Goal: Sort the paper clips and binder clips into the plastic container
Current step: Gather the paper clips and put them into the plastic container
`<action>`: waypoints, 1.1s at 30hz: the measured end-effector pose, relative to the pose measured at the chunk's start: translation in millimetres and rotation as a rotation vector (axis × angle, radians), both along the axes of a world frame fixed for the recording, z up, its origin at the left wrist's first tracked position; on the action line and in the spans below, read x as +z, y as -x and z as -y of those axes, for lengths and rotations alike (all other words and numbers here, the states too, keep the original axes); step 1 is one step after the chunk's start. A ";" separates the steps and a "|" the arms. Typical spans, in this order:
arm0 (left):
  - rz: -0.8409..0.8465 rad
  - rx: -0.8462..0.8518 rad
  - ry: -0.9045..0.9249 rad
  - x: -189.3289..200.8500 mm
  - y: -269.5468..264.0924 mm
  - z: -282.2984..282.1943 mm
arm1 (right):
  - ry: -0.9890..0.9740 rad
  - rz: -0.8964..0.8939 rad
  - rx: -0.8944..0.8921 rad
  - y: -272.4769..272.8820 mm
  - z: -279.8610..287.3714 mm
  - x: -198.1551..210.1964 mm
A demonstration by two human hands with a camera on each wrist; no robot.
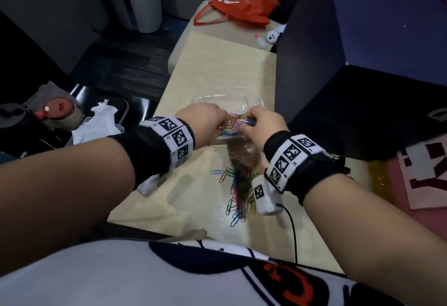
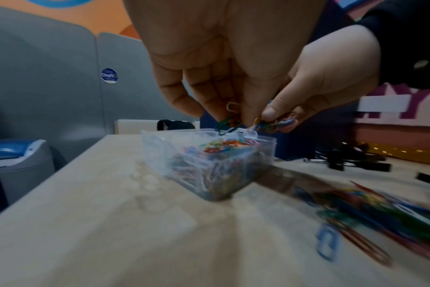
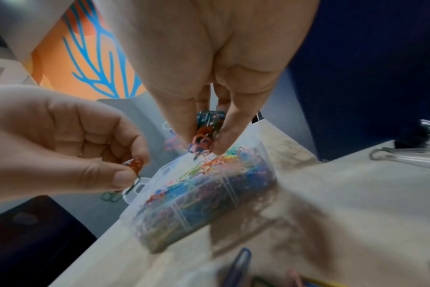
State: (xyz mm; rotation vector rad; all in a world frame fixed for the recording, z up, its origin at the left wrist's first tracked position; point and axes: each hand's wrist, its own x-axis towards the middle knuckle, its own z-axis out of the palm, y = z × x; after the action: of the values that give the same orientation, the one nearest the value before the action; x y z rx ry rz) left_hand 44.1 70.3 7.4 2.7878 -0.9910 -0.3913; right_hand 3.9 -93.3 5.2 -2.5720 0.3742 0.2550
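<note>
A clear plastic container sits mid-table, its near compartment heaped with coloured paper clips. Both hands hover just over that compartment. My left hand pinches a small bunch of clips between thumb and fingers. My right hand pinches another bunch just above the heap. A loose pile of coloured paper clips lies on the table nearer me. Black binder clips lie to the right of the container.
A dark blue partition stands close on the right. A red bag and a small white bottle lie at the table's far end. The table's left edge drops to a chair with tissue. A cable trails from my right wrist.
</note>
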 end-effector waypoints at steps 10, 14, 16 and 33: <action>0.014 0.021 0.013 -11.7 -14.9 5.1 | 0.090 -0.201 0.043 23.2 16.3 6.3; 0.025 -0.016 0.024 -10.5 -9.1 12.9 | 0.268 -0.517 0.180 55.0 22.9 -3.3; 0.038 -0.014 0.042 -9.8 -7.8 17.0 | 0.343 -0.627 0.220 68.3 26.3 -8.9; -0.112 -0.404 -0.339 -45.4 34.1 26.9 | 0.151 -0.408 0.149 93.4 3.8 -39.8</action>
State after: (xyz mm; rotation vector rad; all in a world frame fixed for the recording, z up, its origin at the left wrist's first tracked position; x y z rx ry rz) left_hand 10.0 43.4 -37.9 2.7885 -1.5948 -0.8284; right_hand -89.6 -97.1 -34.7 -2.6917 0.3574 0.8425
